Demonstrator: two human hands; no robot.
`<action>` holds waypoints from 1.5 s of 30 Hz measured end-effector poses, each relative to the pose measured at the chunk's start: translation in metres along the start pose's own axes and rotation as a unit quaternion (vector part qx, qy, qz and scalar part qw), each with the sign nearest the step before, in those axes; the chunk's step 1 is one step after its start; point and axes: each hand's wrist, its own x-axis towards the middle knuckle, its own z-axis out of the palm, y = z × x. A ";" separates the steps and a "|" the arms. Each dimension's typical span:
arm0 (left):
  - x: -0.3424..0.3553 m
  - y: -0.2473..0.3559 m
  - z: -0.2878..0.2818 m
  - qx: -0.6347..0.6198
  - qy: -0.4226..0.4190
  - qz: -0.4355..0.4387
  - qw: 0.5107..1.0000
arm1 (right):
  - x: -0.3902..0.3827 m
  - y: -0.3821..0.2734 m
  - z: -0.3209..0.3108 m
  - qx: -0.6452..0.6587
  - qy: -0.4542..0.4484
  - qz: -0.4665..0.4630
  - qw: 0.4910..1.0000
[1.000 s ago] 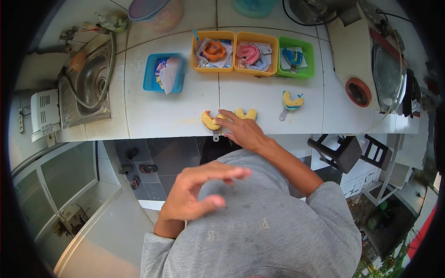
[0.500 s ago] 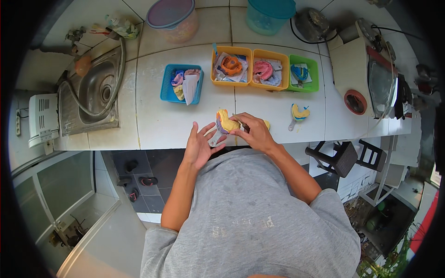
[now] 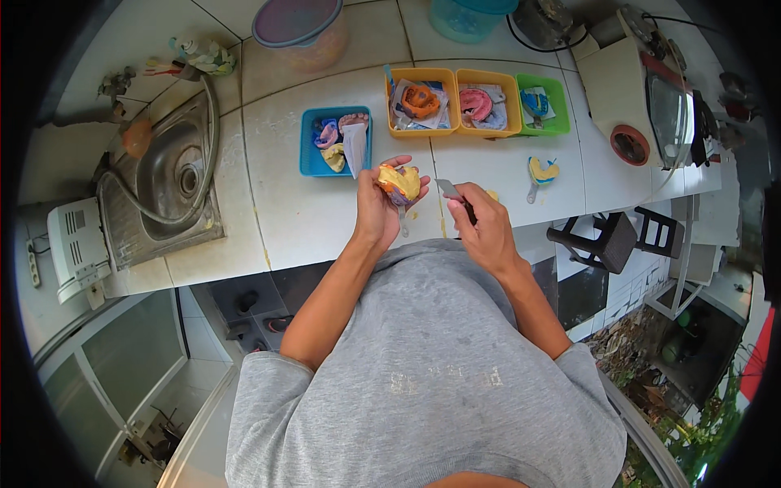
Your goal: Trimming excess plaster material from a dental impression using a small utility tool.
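Observation:
My left hand (image 3: 373,210) is closed around a dental impression tray (image 3: 399,184) filled with yellow material over purple and orange. The tray's pale handle points down toward me. In my right hand (image 3: 490,232) is a knife (image 3: 447,189) with a flat grey blade and dark handle; its tip is a little right of the tray, apart from it. A small yellow lump (image 3: 493,195) lies on the counter, partly behind the right hand. Farther right rests another impression tray (image 3: 543,171), with yellow and blue material and a grey handle.
A blue basket (image 3: 307,156) with colourful moulds stands behind my left hand. Two yellow baskets (image 3: 396,126) (image 3: 512,122) and a green basket (image 3: 560,122) hold more impressions. Lidded tubs (image 3: 297,41) are at the back, a sink (image 3: 167,154) at left, a white appliance (image 3: 602,98) at right.
My left hand, open beside the tray before, now holds it. My right hand has let go of the tray and moved right with the knife, its blade now showing.

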 end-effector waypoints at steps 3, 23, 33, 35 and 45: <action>-0.007 0.007 0.017 0.015 0.017 -0.009 1.000 | -0.003 -0.007 0.002 0.007 -0.030 -0.018 0.999; -0.013 -0.009 0.042 0.184 0.093 0.108 0.972 | 0.011 -0.002 -0.010 -0.138 -0.063 -0.137 0.979; -0.029 -0.011 0.049 0.210 0.037 -0.030 0.976 | 0.018 0.029 -0.019 -0.068 -0.172 -0.217 0.959; -0.028 -0.005 0.046 0.127 0.004 -0.072 0.989 | 0.016 0.032 -0.019 0.078 -0.091 -0.183 0.976; -0.034 0.009 0.059 0.138 -0.066 -0.168 0.974 | 0.042 0.030 -0.009 0.198 -0.200 0.075 0.957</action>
